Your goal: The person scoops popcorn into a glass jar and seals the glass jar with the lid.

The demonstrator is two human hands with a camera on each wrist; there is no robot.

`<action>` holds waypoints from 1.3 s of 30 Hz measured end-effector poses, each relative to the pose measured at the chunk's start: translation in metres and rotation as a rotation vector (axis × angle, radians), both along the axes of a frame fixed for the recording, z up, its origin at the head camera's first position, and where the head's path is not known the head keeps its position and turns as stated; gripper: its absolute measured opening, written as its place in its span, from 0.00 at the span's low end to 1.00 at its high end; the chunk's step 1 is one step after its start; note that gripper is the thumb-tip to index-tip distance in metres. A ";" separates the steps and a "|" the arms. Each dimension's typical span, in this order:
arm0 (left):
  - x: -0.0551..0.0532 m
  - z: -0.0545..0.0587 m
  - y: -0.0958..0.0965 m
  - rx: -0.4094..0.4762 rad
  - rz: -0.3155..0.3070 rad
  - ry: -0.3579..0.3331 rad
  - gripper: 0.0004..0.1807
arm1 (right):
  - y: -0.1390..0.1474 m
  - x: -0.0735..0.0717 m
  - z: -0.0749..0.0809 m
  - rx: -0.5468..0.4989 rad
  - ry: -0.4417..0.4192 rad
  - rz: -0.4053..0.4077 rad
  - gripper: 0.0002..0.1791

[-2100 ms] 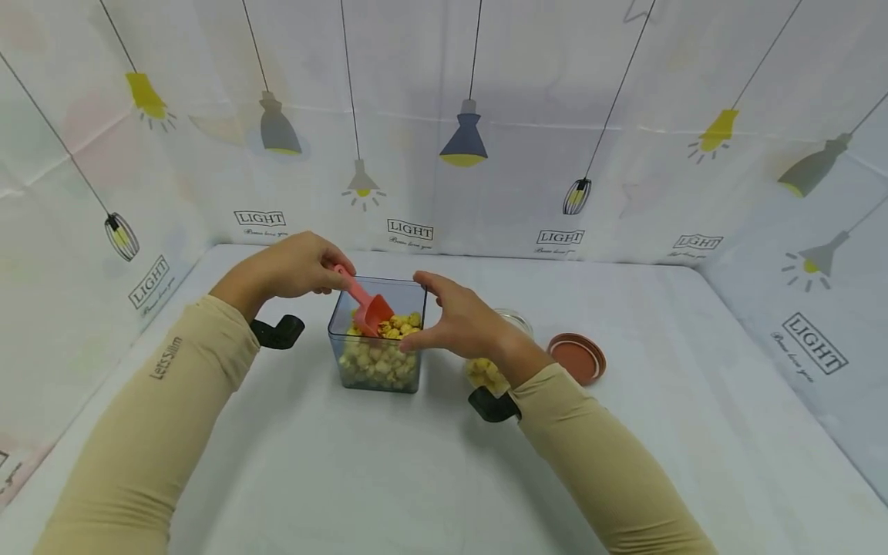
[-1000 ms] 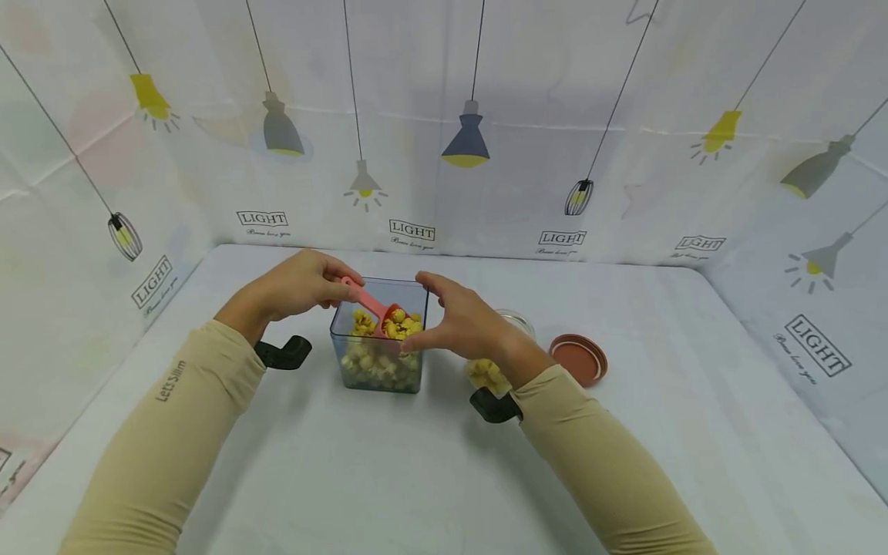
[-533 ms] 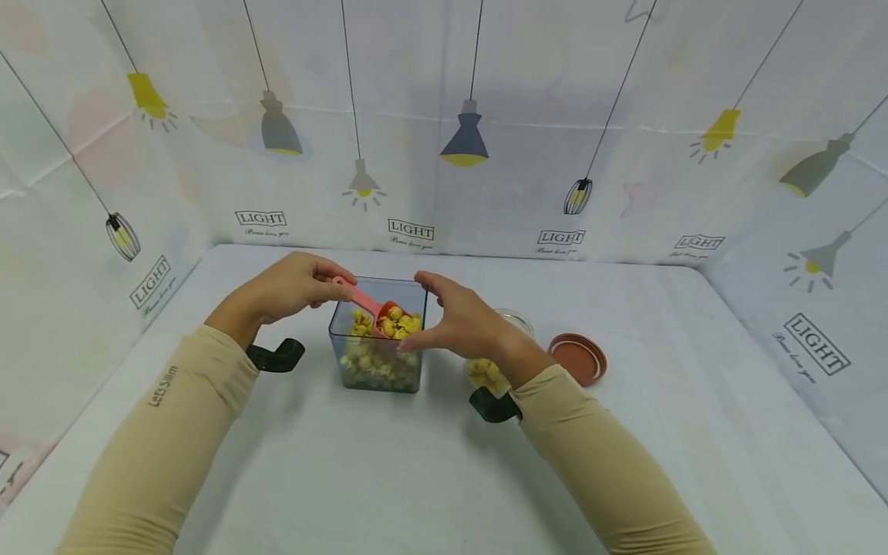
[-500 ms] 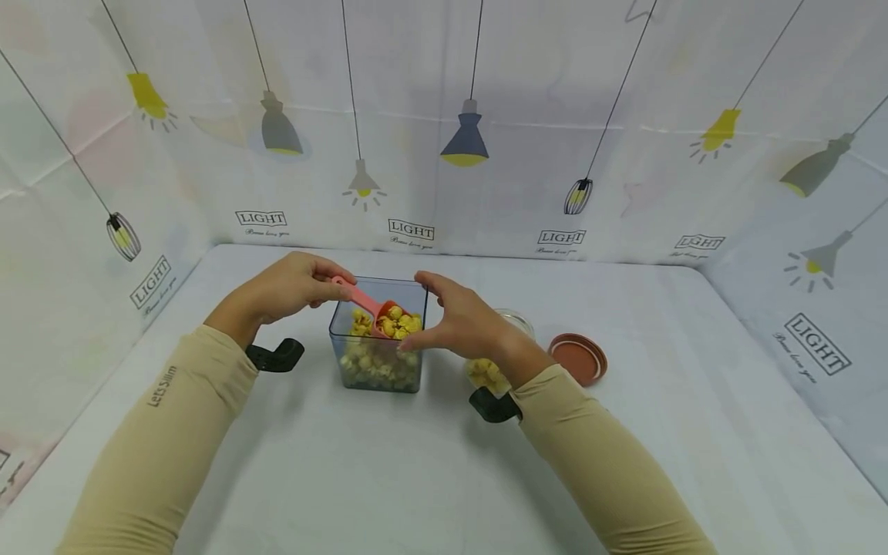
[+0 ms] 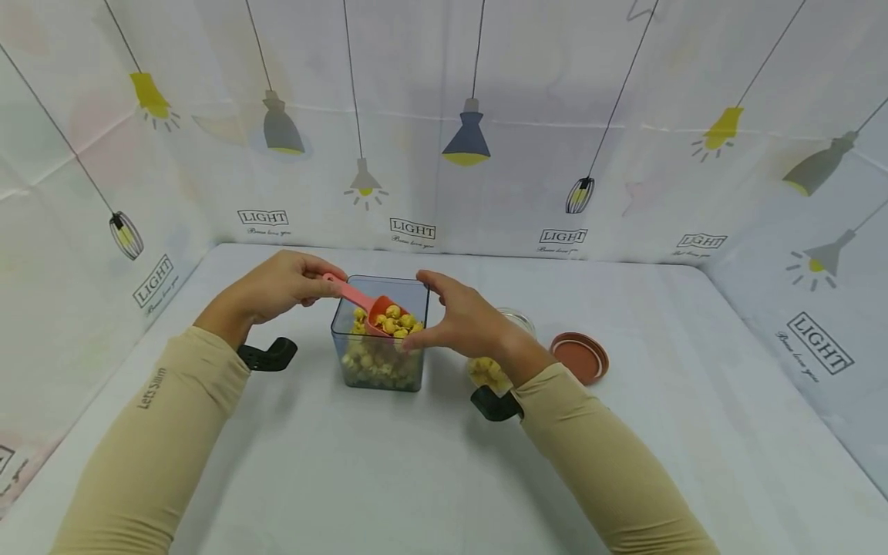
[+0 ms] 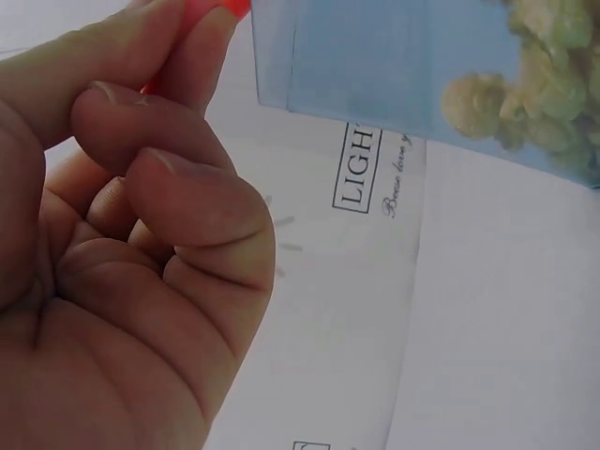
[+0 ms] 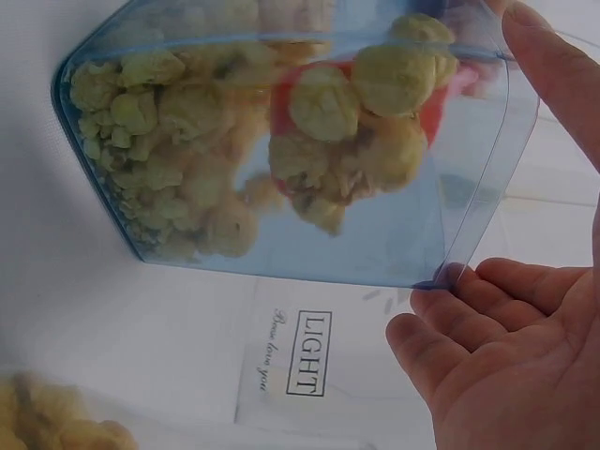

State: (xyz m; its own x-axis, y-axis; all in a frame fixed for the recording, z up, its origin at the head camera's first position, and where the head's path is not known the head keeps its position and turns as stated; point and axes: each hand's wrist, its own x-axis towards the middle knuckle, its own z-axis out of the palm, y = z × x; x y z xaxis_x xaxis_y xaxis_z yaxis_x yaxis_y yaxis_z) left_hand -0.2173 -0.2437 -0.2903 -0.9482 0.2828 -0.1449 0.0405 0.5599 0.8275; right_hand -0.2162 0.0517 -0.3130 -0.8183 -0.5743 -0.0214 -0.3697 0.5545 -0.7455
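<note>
My left hand pinches the handle of a pink scoop between thumb and fingers. The scoop's bowl, heaped with popcorn, sits inside a clear bluish square container. More popcorn fills the container's lower part, and in the right wrist view the loaded scoop shows through the wall. My right hand holds the container by its right side, thumb at the front rim and fingertips at the back corner. In the left wrist view the left fingers are curled, and only a bit of the scoop shows.
Behind my right wrist stands a clear jar, partly hidden, with popcorn in it. A reddish-brown round lid lies to its right on the white tabletop. A printed curtain closes off the back and sides.
The scoop has gone from resting tilted down in the popcorn to lying flatter with a heap in it. My left hand has dropped slightly, then shifted left. The right hand stays put.
</note>
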 end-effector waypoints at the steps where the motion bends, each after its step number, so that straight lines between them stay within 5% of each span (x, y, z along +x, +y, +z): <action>1: 0.000 0.000 0.001 0.013 -0.009 -0.001 0.22 | 0.000 0.000 0.000 -0.002 0.001 0.002 0.61; 8: 0.001 -0.005 0.010 0.060 -0.051 -0.015 0.23 | 0.000 0.001 0.001 -0.015 -0.001 0.014 0.60; 39: 0.015 -0.021 -0.014 0.278 0.085 -0.085 0.23 | 0.000 -0.001 0.000 -0.011 -0.012 0.007 0.59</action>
State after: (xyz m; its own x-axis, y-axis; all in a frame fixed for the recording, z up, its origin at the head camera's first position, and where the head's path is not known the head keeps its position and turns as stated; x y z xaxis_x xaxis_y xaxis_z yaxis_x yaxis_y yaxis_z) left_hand -0.2019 -0.2576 -0.3115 -0.9578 0.2434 -0.1530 -0.0727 0.3100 0.9480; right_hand -0.2168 0.0521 -0.3131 -0.8143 -0.5799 -0.0246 -0.3645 0.5440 -0.7558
